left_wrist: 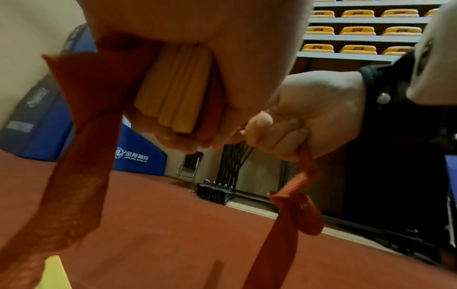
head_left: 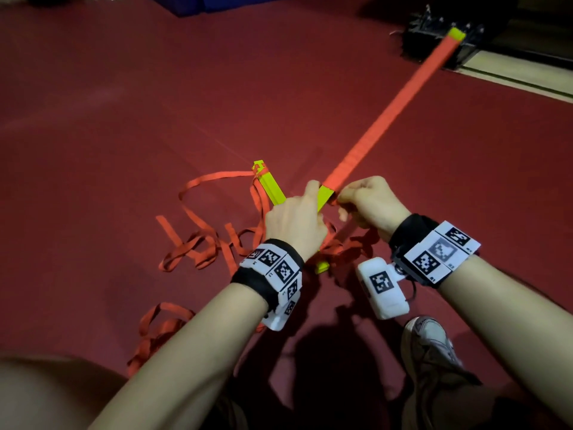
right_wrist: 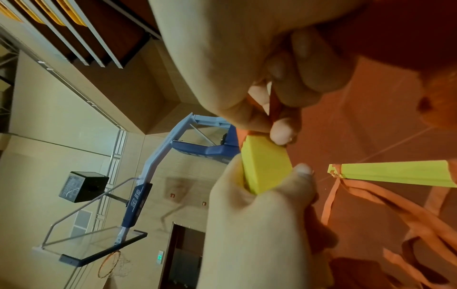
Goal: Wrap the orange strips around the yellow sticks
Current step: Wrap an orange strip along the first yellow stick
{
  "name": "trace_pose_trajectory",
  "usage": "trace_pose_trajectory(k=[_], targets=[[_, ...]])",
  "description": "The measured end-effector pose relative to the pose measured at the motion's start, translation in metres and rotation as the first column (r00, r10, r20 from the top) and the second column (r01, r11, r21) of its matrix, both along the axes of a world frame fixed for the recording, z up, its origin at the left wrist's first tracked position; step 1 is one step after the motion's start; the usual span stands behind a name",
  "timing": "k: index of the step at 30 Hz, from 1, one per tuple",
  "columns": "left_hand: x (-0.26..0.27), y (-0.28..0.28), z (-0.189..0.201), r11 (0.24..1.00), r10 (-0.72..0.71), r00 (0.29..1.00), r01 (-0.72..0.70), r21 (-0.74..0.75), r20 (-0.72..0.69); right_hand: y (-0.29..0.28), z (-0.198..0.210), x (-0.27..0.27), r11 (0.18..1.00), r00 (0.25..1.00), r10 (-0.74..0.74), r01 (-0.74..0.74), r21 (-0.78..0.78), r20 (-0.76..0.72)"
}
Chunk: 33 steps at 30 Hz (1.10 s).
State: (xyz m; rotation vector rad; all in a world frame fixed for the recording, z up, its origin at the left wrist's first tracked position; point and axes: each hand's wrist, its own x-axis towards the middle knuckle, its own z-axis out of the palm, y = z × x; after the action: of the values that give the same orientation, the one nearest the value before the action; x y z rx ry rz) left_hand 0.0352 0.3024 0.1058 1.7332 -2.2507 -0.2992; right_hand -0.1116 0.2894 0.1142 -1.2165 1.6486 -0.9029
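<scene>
A large blue padded mat (left_wrist: 138, 148) standing at the edge of the red floor carries white print — a round logo, the characters "金陵体育" and under them "JINLING SPORTS". The blue padded post of the basketball stand (right_wrist: 137, 203) bears white characters too — too blurred to read.

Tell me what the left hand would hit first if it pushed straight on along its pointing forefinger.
Likely nothing soon: the left hand grips the orange-wrapped yellow stick, its forefinger points past it over bare red floor. Depth is unclear.
</scene>
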Motion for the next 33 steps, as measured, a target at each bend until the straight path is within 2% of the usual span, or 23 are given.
trace_pose_trajectory(k=[2, 4, 6, 8, 10, 15, 16, 20, 23, 25, 26, 28, 30, 33], targets=[[0.002, -0.004, 0.004, 1.000, 0.006, 1.000, -0.006, -0.009, -0.015, -0.002, 0.001, -0.004, 1.000, 0.993, 0.013, -0.013, -0.003, -0.114], [0.004, -0.008, 0.006, 1.000, -0.001, 1.000, 0.001, -0.024, -0.003, -0.003, 0.003, -0.011, 1.000, 0.942, 0.008, -0.018, -0.026, -0.335], [0.005, -0.010, 0.006, 0.999, -0.017, 0.999, 0.018, -0.048, 0.033, -0.003, 0.006, -0.023, 0.999, 0.828, -0.032, 0.010, -0.042, -0.560], [0.005, -0.011, 0.006, 0.997, -0.029, 0.998, 0.033, -0.063, 0.059, -0.003, 0.011, -0.039, 0.998, 0.662, -0.068, 0.035, -0.060, -0.746], [0.004, -0.010, 0.005, 0.998, -0.032, 0.997, 0.036, -0.055, 0.072, -0.004, 0.017, -0.053, 0.997, 0.545, -0.081, 0.049, -0.065, -0.835], [0.003, -0.012, 0.002, 1.000, -0.017, 0.999, 0.018, -0.025, 0.044, -0.014, 0.023, -0.076, 0.996, 0.403, -0.074, -0.011, -0.085, -0.912], [0.004, -0.013, 0.003, 1.000, -0.008, 0.999, 0.008, -0.018, 0.035, -0.016, 0.024, -0.081, 0.996, 0.411, -0.083, 0.002, -0.091, -0.908], [0.009, -0.015, 0.005, 0.999, 0.032, 0.999, -0.031, 0.024, -0.029, -0.022, 0.023, -0.101, 0.993, 0.556, -0.038, 0.114, 0.031, -0.831], [0.011, -0.015, 0.006, 0.997, 0.053, 0.996, -0.049, 0.064, -0.076, -0.021, 0.015, -0.102, 0.982, 0.538, 0.039, 0.133, 0.131, -0.842], [0.012, -0.016, 0.006, 0.995, 0.064, 0.993, -0.056, 0.084, -0.097, -0.020, 0.011, -0.096, 0.986, 0.514, 0.046, 0.113, 0.121, -0.857], [0.013, -0.016, 0.006, 0.994, 0.068, 0.992, -0.059, 0.089, -0.106, -0.019, 0.010, -0.091, 0.991, 0.525, 0.049, 0.082, 0.107, -0.850], [0.013, -0.015, 0.007, 0.994, 0.070, 0.990, -0.059, 0.097, -0.121, -0.019, 0.008, -0.080, 0.998, 0.606, 0.065, -0.029, 0.059, -0.793], [0.011, -0.014, 0.008, 0.993, 0.061, 0.988, -0.046, 0.108, -0.141, -0.019, 0.005, -0.065, 0.989, 0.725, 0.110, -0.151, -0.001, -0.680], [0.008, -0.011, 0.008, 0.992, 0.042, 0.982, -0.018, 0.127, -0.182, -0.018, -0.008, -0.042, 0.973, 0.908, 0.179, -0.221, -0.072, -0.379]])
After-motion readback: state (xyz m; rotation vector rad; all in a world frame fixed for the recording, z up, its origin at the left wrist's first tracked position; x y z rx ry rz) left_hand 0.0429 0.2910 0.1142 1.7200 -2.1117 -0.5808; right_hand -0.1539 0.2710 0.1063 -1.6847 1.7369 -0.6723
